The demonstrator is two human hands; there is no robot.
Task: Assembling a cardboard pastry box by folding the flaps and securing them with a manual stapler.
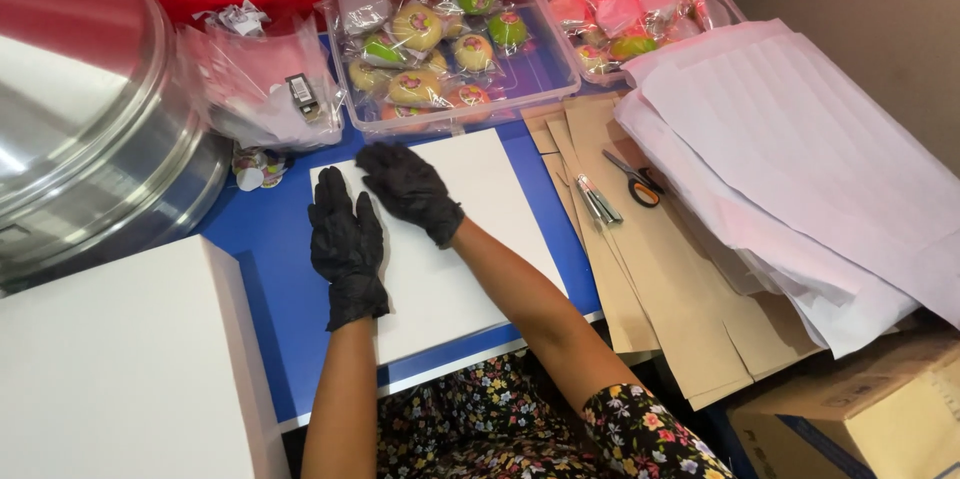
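Note:
Both of my hands wear black gloves and rest on a white board (470, 239) that lies flat on the blue table (265, 239). My left hand (345, 239) lies flat near the board's left edge, fingers spread and pointing away from me. My right hand (408, 189) sits just beyond it, fingers curled down onto the board's upper left part. Neither hand holds anything.
A clear tray (560, 74) of wrapped round sweets and a second tray (720, 1) stand at the back. Brown paper sheets (650, 279), scissors (635, 179) and white sheets (800, 159) lie right. A large metal lid (80, 139), a white box (120, 369), plastic bags (250, 84).

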